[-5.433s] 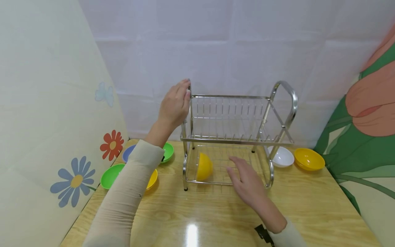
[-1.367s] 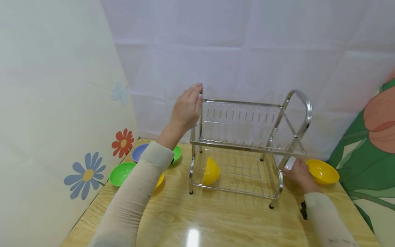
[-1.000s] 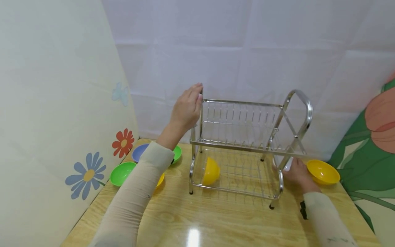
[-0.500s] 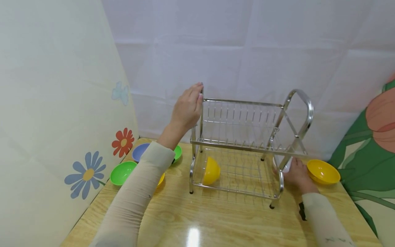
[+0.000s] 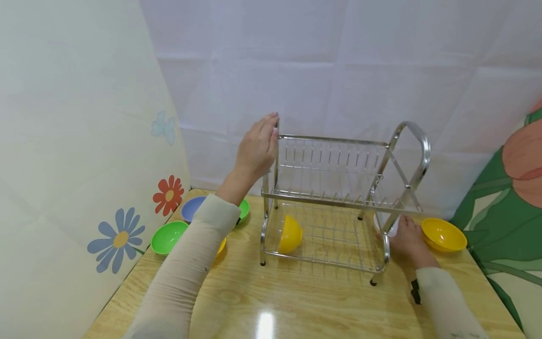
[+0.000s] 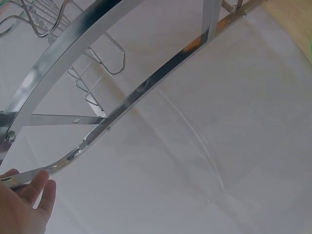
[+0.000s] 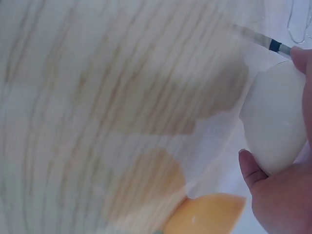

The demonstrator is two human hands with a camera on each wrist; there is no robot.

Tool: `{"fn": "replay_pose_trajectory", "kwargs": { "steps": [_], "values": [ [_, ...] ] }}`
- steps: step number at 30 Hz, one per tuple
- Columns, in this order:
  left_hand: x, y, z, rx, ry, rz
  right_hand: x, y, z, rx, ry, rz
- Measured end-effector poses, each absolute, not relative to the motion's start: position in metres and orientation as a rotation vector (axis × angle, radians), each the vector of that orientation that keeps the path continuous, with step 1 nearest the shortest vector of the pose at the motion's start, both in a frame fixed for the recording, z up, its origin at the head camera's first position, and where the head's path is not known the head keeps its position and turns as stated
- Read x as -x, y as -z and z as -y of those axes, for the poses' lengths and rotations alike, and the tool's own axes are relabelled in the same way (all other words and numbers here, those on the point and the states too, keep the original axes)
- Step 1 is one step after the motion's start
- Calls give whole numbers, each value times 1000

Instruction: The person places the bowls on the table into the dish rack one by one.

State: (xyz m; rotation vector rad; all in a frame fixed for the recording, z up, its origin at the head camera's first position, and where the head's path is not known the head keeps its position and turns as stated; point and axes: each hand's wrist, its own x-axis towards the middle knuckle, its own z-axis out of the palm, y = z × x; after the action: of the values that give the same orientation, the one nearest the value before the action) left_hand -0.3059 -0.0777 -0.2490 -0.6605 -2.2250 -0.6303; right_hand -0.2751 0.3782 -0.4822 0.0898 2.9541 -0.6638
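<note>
A two-tier metal dish rack (image 5: 322,201) stands on the wooden table. At its upper left end my left hand (image 5: 256,150) grips the handle; the left wrist view shows the fingers (image 6: 36,187) curled round the rail. Beyond the rack's right side, my right hand (image 5: 410,238) holds a white bowl (image 7: 273,117), thumb on one edge and fingers on the other. Rack posts partly hide that bowl in the head view. On the lower tier, toward the left, a yellow bowl (image 5: 290,234) stands on its side.
Another yellow bowl (image 5: 443,235) sits right of my right hand. Left of the rack are a green bowl (image 5: 168,238), a blue bowl (image 5: 191,208), a second green bowl (image 5: 244,210) and a yellow bowl (image 5: 221,246), partly behind my left sleeve.
Since the oldest frame, my right hand has gone from the rack's front to the white bowl on the right and taken hold of it. The last second shows hardly any motion; my left hand stays put.
</note>
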Motion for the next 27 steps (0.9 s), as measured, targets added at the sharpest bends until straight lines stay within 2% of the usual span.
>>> {"fn": "replay_pose_trajectory", "kwargs": {
  "steps": [10, 27],
  "values": [
    [304, 249, 77, 655, 640, 2225, 273, 472, -376, -117, 623, -3047],
    [307, 248, 76, 646, 634, 2227, 247, 449, -378, -16, 616, -3170]
  ]
}}
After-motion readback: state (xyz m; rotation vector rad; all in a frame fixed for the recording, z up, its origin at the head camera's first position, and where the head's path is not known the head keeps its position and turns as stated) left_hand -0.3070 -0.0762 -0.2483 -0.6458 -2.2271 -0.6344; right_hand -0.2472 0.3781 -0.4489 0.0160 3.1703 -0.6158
